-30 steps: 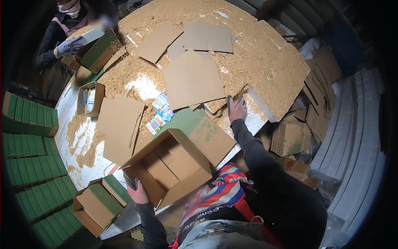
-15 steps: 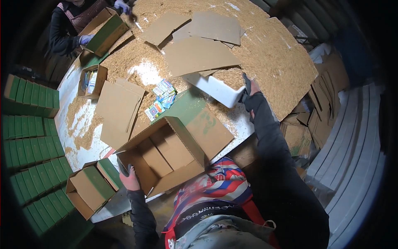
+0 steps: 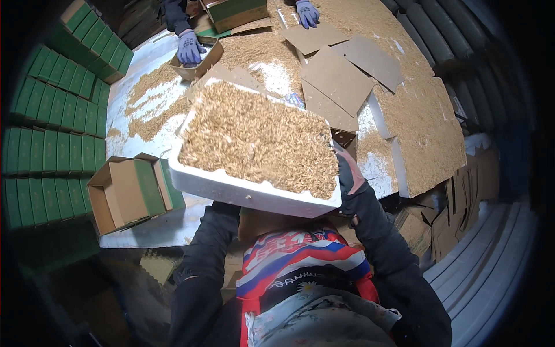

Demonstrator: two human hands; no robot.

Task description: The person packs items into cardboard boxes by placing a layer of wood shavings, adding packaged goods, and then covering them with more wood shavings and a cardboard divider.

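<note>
A white foam box (image 3: pixel 254 194), heaped with loose tan grain-like material (image 3: pixel 257 139), is held tilted in front of me over the table's near side. My right hand (image 3: pixel 351 173), in a dark fingerless glove, is closed on its right end. My left forearm (image 3: pixel 217 234) reaches under the near wall. The left hand itself is hidden by the box, so its fingers do not show. Only small cardboard parts show beneath and beyond the foam box; it covers most of the open carton that stood there.
An open green-and-brown carton (image 3: pixel 124 194) stands at the table's left corner. Green cartons (image 3: pixel 49 144) are stacked beyond. Flat cardboard sheets (image 3: pixel 338 81) lie on spread grain. Across the table, a co-worker's gloved hand (image 3: pixel 189 47) reaches into a small box (image 3: pixel 203 65).
The foam box has come left and toward me, now full in view. My left hand has left the carton's edge and gone under the box. The co-worker's hand has moved to the small box.
</note>
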